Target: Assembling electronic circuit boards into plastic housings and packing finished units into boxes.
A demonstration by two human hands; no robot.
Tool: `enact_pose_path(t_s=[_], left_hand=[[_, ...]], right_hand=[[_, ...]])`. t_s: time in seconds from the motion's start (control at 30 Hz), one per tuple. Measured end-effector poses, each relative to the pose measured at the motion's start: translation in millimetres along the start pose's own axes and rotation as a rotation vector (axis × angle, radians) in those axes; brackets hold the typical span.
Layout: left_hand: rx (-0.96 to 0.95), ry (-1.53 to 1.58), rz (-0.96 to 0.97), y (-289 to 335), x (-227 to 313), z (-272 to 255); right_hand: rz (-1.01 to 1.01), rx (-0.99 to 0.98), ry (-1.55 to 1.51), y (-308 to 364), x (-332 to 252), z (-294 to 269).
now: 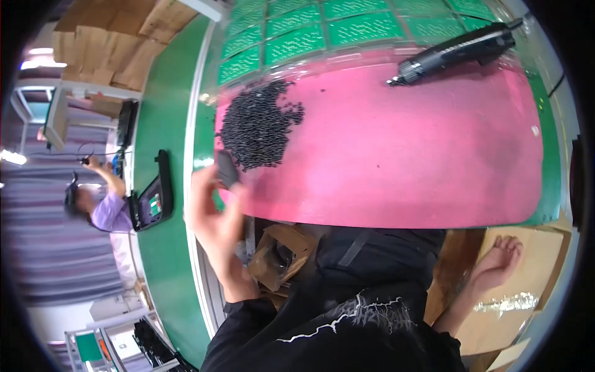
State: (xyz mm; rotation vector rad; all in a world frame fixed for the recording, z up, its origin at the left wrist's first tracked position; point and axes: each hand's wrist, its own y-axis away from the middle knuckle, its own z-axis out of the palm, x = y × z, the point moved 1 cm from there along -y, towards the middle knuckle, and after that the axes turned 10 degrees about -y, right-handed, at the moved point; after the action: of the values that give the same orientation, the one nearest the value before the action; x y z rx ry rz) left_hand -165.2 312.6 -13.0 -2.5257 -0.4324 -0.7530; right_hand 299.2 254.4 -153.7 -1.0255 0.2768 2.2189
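Mat (403, 161): lies on the table (167, 111), ahead of the person.
Heap of small parts (260, 124): on the mat's far-left corner.
Power screwdriver (455, 49): at the mat's far-right edge, lying crosswise.
Trays (322, 28): behind the mat, in a row.
Left hand (214, 211): at the mat's near-left edge, holding a small flat part (227, 168), perhaps a casing.
Right hand (496, 260): below the table edge, over a cardboard box (539, 266).
Open case (152, 201): left of the mat.
Co-worker (99, 204): far left.

black long-sleeved top (347, 310) fills the lower view, jagged white lightning-like print across the chest. sleeves sit pushed up, dark cuff bunched at the left forearm, both forearms bare. left hand (214, 214) and right hand (499, 257) gloveless, a thin ring on 1 right finger.
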Motion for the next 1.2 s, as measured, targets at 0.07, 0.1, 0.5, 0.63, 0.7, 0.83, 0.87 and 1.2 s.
enact_pose_path(t_s=[0.07,0.1,0.5,0.63,0.7,0.83,0.87,1.2], left_hand=[[-0.370,0.195,0.608,7.0,68.9,32.5],[-0.588,0.475,0.781,19.6,89.2,66.9],[-1.403,0.746,1.347,231.8,202.5,263.3],[-1.417,0.614,1.062,301.1,194.4,290.4],[-1.667,0.573,0.892,319.8,187.6,296.9],[-1.957,0.713,0.049,346.6,148.5,314.6],[-1.923,0.695,0.165,347.9,138.8,319.3],[-1.988,0.766,-0.104,315.0,135.4,319.0]], right_hand=[[-0.051,-0.202,0.189,0.9,14.3,32.8],[-0.076,-0.325,0.189,-1.5,21.0,50.4],[0.563,0.384,0.681,126.3,-56.1,-61.0],[0.367,0.733,0.669,188.9,-50.8,-126.9],[0.318,0.812,0.666,204.2,-46.6,-136.2],[0.383,0.952,0.420,205.8,-23.3,-126.7],[0.359,0.977,0.385,205.3,-17.7,-126.1],[0.496,0.893,0.157,193.5,-2.9,-114.4]])
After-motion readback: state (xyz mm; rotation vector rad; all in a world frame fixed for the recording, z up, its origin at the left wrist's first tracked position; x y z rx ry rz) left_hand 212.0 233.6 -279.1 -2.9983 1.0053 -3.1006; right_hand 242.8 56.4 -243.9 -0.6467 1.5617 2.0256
